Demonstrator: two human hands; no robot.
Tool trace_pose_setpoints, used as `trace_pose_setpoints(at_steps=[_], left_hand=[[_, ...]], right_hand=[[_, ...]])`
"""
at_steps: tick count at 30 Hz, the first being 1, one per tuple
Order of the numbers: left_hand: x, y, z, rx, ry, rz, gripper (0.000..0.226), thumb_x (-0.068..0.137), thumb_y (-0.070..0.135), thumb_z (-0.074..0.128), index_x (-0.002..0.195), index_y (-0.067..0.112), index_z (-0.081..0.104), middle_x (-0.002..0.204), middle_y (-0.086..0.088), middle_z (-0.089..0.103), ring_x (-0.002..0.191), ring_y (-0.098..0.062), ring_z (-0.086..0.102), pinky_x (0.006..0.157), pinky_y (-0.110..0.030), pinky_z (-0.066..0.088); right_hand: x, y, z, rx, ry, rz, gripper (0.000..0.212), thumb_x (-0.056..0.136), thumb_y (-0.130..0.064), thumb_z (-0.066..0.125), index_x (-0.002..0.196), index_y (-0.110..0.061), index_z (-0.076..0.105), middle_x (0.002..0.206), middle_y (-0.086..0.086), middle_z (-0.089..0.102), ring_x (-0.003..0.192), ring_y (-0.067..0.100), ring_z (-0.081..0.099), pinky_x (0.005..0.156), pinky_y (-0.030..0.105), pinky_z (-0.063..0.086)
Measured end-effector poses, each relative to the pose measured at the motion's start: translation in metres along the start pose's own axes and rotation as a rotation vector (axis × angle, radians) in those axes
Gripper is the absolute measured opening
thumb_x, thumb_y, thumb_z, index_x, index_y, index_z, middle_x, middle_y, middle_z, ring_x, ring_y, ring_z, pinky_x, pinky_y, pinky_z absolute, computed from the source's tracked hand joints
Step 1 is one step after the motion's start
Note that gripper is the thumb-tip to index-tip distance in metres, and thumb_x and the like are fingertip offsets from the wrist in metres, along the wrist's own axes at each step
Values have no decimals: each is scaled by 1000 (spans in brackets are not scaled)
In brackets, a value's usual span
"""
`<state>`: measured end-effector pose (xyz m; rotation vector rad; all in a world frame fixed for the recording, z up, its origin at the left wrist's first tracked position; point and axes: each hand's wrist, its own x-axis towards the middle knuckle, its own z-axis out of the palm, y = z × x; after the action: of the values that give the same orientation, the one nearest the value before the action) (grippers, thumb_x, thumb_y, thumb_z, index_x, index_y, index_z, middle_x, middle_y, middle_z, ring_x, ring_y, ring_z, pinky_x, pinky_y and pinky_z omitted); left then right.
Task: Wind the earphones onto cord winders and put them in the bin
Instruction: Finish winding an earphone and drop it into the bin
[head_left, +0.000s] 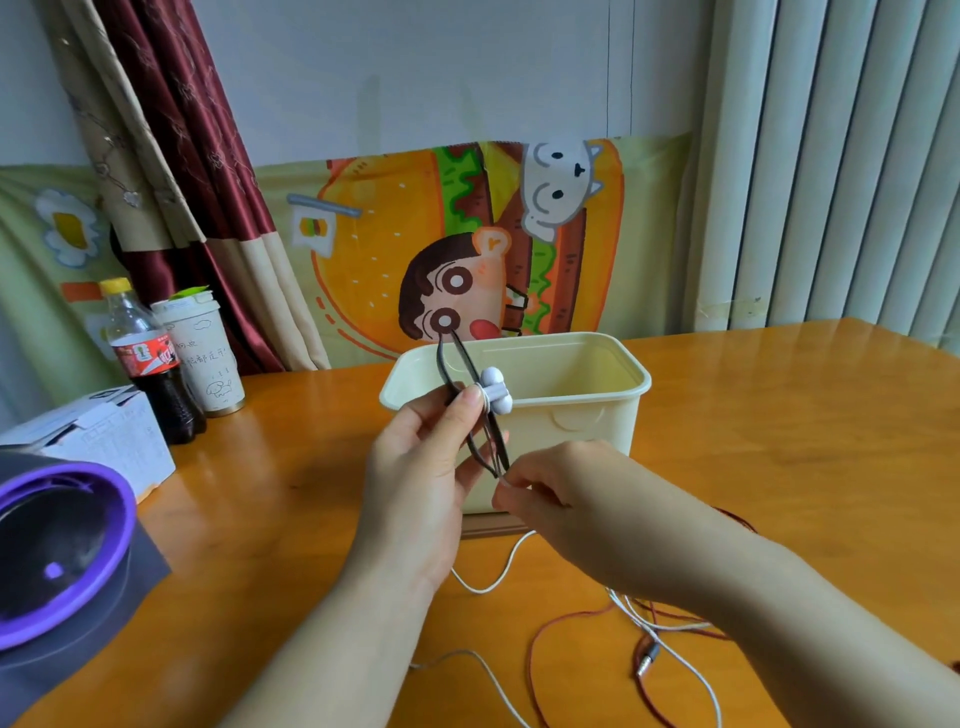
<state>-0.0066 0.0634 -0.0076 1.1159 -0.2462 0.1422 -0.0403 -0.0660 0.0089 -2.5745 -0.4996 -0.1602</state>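
My left hand (415, 478) pinches a small white cord winder (496, 391) between thumb and fingers, held up in front of the cream plastic bin (582, 410). A dark earphone cord (457, 364) loops above the winder and runs down below it. My right hand (561, 499) pinches the lower end of that dark cord just under the left hand. White earphone cords (498, 577) and a red earphone cord (550, 629) lie loose on the wooden table (291, 488) near my forearms, with a jack plug (648, 660) at the lower right.
At the left stand a cola bottle (150, 364), a paper cup (205, 358), a white carton (98, 441) and a purple-rimmed device (57, 545). A curtain and a cartoon cloth hang behind the table. The bin looks empty inside.
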Motion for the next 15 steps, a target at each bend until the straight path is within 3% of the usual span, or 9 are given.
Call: trace_pose_setpoints(at_steps=[3, 8, 13, 15], left_hand=[[-1, -2, -1, 40, 9, 16, 19, 93, 14, 57, 104, 8, 70, 97, 3, 76, 91, -8, 70, 75, -23, 54], [-1, -4, -1, 130, 24, 31, 17, 92, 14, 59, 101, 12, 73, 94, -1, 76, 86, -6, 69, 69, -18, 49], [-1, -5, -4, 278, 19, 9, 14, 88, 18, 65, 101, 19, 72, 96, 0, 76, 92, -11, 70, 82, -32, 52], [-2, -6, -4, 337, -5, -1, 17, 87, 21, 67, 103, 20, 71, 98, 1, 76, 97, -15, 70, 88, -37, 53]], right_hand=[[-2, 0, -6, 23, -23, 1, 31, 98, -29, 44, 91, -9, 68, 82, 10, 67, 75, 24, 61, 71, 41, 51], [-4, -1, -13, 62, -4, -19, 28, 99, -27, 44, 96, -20, 71, 82, -3, 68, 73, 11, 60, 66, 24, 50], [-8, 0, -30, 119, 137, -57, 28, 97, -29, 49, 85, -18, 72, 51, -9, 51, 53, 2, 49, 52, 15, 38], [-10, 2, -37, 138, 197, -53, 30, 96, -34, 49, 80, -20, 71, 48, -15, 51, 49, 1, 47, 49, 14, 37]])
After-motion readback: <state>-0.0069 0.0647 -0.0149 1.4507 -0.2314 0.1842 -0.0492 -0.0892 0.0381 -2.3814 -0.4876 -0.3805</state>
